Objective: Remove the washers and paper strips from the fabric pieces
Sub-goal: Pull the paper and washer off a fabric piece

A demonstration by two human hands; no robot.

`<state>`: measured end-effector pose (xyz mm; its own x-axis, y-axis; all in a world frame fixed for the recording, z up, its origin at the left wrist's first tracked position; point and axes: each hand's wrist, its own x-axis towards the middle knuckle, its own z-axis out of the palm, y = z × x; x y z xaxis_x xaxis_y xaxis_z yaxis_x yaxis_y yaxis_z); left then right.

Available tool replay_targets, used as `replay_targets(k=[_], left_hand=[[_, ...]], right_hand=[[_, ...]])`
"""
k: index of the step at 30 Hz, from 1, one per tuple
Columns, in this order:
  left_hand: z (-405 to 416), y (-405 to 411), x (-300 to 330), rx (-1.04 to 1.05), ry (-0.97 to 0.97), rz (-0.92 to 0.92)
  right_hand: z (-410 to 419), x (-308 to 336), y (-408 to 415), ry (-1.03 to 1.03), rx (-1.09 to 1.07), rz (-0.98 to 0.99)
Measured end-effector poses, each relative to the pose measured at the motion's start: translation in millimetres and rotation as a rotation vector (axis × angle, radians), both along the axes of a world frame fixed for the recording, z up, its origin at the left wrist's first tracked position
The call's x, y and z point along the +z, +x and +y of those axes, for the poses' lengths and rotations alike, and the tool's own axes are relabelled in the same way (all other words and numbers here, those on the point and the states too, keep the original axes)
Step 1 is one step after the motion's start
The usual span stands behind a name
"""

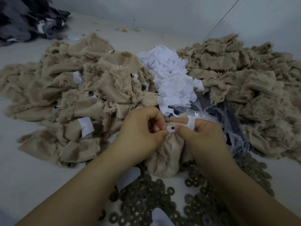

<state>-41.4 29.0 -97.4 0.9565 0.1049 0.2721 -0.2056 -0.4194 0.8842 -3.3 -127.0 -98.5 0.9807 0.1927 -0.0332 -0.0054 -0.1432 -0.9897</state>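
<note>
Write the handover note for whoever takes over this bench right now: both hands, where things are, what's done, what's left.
Left hand and right hand both pinch the beige fabric piece in work, at its white paper strip with a dark centre.
Done: loose washers heaped nearest you; pulled paper strips piled at centre; stripped fabric heaped on the right.
Left: the fabric pile on the left, many pieces there with paper and washers attached, plus the piece in hand.

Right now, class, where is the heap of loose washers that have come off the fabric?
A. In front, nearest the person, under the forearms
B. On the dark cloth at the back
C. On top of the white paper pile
A: the loose washers lie spread across the near surface, below the fabric piece both hands pinch.
</note>
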Motion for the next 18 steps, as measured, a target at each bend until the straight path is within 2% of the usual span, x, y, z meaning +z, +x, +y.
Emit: replay_targets(k=[2,3,6,8,10,18], left_hand=[[10,-6,6,-0.314,-0.033,0.096],[13,-9,8,-0.456,0.016,0.154],[7,-13,6,-0.664,0.384,0.208],[-1,-13,2,-0.673,0.592,0.192],[-5,-15,1,-0.664,0.686,0.179],[-15,-19,-3,-0.608,0.793,0.167]], right_hand=[[-1,0,2,-0.003,-0.020,0.040],[-1,1,2,-0.008,-0.031,0.037],[1,1,0,-0.016,-0.038,0.020],[3,1,-2,0.002,-0.031,0.019],[3,1,-1,0.013,-0.033,0.019],[2,2,1,-0.005,-0.015,-0.001]])
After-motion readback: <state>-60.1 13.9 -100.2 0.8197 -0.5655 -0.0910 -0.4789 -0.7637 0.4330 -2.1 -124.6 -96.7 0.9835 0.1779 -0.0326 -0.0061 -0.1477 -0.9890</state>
